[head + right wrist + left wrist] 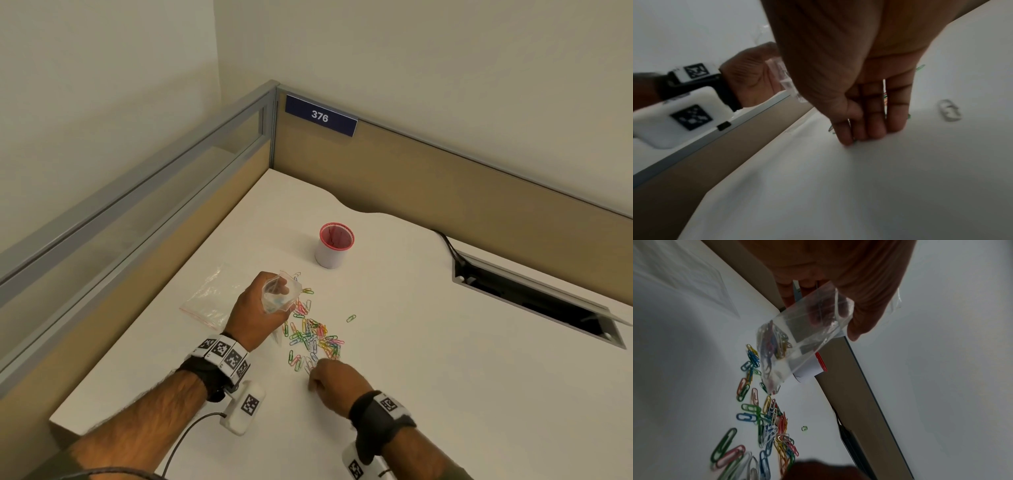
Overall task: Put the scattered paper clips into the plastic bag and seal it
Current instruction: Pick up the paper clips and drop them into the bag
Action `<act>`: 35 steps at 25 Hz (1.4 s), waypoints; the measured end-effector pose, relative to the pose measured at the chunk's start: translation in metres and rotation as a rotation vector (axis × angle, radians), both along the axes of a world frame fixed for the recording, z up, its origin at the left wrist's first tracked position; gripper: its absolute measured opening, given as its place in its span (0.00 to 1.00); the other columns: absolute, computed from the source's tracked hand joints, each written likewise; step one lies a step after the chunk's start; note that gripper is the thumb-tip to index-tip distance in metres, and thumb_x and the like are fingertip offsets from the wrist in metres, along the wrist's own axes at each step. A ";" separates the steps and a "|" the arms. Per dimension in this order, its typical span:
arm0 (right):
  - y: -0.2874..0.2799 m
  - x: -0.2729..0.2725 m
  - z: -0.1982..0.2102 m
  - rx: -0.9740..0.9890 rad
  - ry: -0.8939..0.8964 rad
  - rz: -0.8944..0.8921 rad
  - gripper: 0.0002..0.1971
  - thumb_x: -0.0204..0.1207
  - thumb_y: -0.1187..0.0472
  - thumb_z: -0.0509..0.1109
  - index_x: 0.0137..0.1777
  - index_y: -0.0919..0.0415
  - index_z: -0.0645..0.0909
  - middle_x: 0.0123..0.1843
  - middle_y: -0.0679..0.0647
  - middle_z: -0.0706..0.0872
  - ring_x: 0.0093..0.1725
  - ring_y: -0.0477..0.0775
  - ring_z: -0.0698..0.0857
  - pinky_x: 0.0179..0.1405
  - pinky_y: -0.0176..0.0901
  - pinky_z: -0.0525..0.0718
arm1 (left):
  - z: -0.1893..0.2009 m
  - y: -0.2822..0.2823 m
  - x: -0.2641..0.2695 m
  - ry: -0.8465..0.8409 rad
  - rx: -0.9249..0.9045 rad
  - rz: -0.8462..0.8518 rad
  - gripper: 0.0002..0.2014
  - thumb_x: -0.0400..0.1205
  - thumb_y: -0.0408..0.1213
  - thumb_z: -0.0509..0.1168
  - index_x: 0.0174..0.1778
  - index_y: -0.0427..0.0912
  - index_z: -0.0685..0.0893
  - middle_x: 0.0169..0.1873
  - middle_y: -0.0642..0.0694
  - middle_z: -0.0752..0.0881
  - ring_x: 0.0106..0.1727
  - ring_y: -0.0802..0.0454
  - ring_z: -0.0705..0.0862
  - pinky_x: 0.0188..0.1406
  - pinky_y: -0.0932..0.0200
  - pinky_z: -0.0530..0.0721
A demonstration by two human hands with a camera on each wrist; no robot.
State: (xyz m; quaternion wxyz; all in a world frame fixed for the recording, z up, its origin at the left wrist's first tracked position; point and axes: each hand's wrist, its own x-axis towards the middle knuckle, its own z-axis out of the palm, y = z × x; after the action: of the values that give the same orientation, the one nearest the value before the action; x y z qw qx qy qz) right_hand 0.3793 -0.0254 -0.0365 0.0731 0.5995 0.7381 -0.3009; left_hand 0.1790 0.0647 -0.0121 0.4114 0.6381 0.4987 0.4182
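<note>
My left hand (265,298) holds a small clear plastic bag (282,296) by its open mouth, just above the far end of the pile. Several paper clips (772,344) lie inside the bag (807,331), with the thumb (859,324) on its rim. Coloured paper clips (315,337) are scattered on the white desk (428,359) between my hands. At the pile's near edge my right hand (330,378) has its fingertips down on the desk. Thumb and fingers (875,128) bunch together on a green clip there. One green clip (350,318) lies apart to the right.
A second clear bag with a red strip (209,298) lies flat left of my left hand. A white cup with a red mesh rim (334,246) stands behind the pile. An open cable slot (534,301) cuts the desk at right. Partition walls (445,178) close the back and left.
</note>
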 end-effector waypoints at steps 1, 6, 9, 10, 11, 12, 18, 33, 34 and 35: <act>0.009 -0.001 -0.002 0.053 0.021 -0.033 0.14 0.80 0.65 0.58 0.58 0.56 0.84 0.59 0.55 0.84 0.59 0.57 0.82 0.62 0.46 0.80 | 0.001 0.000 0.000 0.000 -0.001 -0.001 0.21 0.72 0.34 0.79 0.56 0.48 0.78 0.50 0.54 0.87 0.57 0.65 0.84 0.54 0.79 0.76; 0.030 0.029 0.005 0.169 0.047 -0.192 0.18 0.79 0.70 0.58 0.58 0.52 0.84 0.57 0.51 0.84 0.57 0.54 0.82 0.60 0.43 0.80 | 0.005 0.002 -0.006 -0.014 0.014 0.007 0.20 0.72 0.34 0.79 0.56 0.47 0.78 0.50 0.53 0.87 0.57 0.63 0.84 0.56 0.77 0.77; 0.009 0.055 0.011 0.102 -0.095 -0.102 0.14 0.78 0.66 0.59 0.49 0.55 0.86 0.53 0.52 0.86 0.53 0.55 0.84 0.52 0.40 0.78 | 0.004 0.001 -0.011 -0.007 0.003 0.016 0.20 0.72 0.34 0.79 0.56 0.48 0.78 0.50 0.53 0.87 0.56 0.64 0.84 0.56 0.78 0.76; 0.001 0.059 0.012 0.035 -0.144 -0.052 0.13 0.78 0.66 0.59 0.48 0.56 0.86 0.52 0.53 0.87 0.53 0.56 0.85 0.51 0.41 0.78 | 0.004 0.001 -0.012 0.003 0.006 0.018 0.20 0.72 0.35 0.79 0.56 0.48 0.78 0.50 0.53 0.87 0.56 0.64 0.84 0.56 0.79 0.76; -0.005 0.059 0.010 -0.017 -0.185 -0.008 0.13 0.77 0.66 0.59 0.49 0.57 0.86 0.52 0.54 0.88 0.53 0.57 0.85 0.51 0.42 0.78 | 0.004 0.000 -0.012 0.009 0.009 0.018 0.20 0.73 0.35 0.79 0.56 0.47 0.78 0.50 0.53 0.87 0.56 0.65 0.84 0.55 0.80 0.75; -0.008 0.057 0.008 -0.038 -0.205 0.019 0.12 0.77 0.66 0.59 0.50 0.58 0.85 0.53 0.56 0.88 0.53 0.58 0.85 0.52 0.43 0.79 | 0.005 0.001 -0.011 0.010 0.012 0.016 0.20 0.73 0.34 0.79 0.56 0.47 0.78 0.50 0.52 0.87 0.55 0.66 0.84 0.55 0.81 0.75; 0.038 0.050 -0.001 0.232 -0.038 -0.146 0.18 0.78 0.70 0.58 0.60 0.56 0.84 0.60 0.54 0.84 0.62 0.56 0.81 0.63 0.45 0.79 | 0.009 0.003 -0.006 0.026 0.028 -0.008 0.20 0.73 0.36 0.79 0.56 0.49 0.78 0.50 0.54 0.87 0.56 0.62 0.84 0.55 0.74 0.78; 0.061 0.035 -0.016 0.181 -0.026 -0.316 0.18 0.78 0.55 0.67 0.66 0.58 0.79 0.62 0.56 0.79 0.61 0.58 0.80 0.60 0.47 0.81 | 0.009 0.006 -0.020 0.021 0.031 0.029 0.21 0.72 0.36 0.79 0.56 0.49 0.78 0.50 0.53 0.87 0.57 0.62 0.84 0.56 0.78 0.75; 0.057 0.035 -0.016 0.181 -0.032 -0.313 0.23 0.76 0.49 0.70 0.68 0.57 0.77 0.63 0.55 0.78 0.62 0.57 0.78 0.59 0.49 0.81 | 0.008 0.006 -0.018 0.021 0.030 0.024 0.21 0.72 0.36 0.79 0.56 0.49 0.78 0.50 0.53 0.87 0.57 0.62 0.84 0.56 0.78 0.75; 0.054 0.034 -0.016 0.166 -0.061 -0.283 0.28 0.72 0.45 0.72 0.70 0.54 0.74 0.63 0.54 0.77 0.63 0.57 0.77 0.59 0.50 0.82 | 0.008 0.006 -0.017 0.024 0.031 0.019 0.21 0.72 0.36 0.79 0.56 0.49 0.78 0.50 0.53 0.87 0.57 0.62 0.84 0.56 0.77 0.76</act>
State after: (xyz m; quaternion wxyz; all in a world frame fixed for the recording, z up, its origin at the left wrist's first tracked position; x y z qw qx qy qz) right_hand 0.4134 0.0281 -0.0522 0.0028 0.7102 0.6661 -0.2279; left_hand 0.1622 0.0703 -0.0046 0.3911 0.6446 0.5033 0.4222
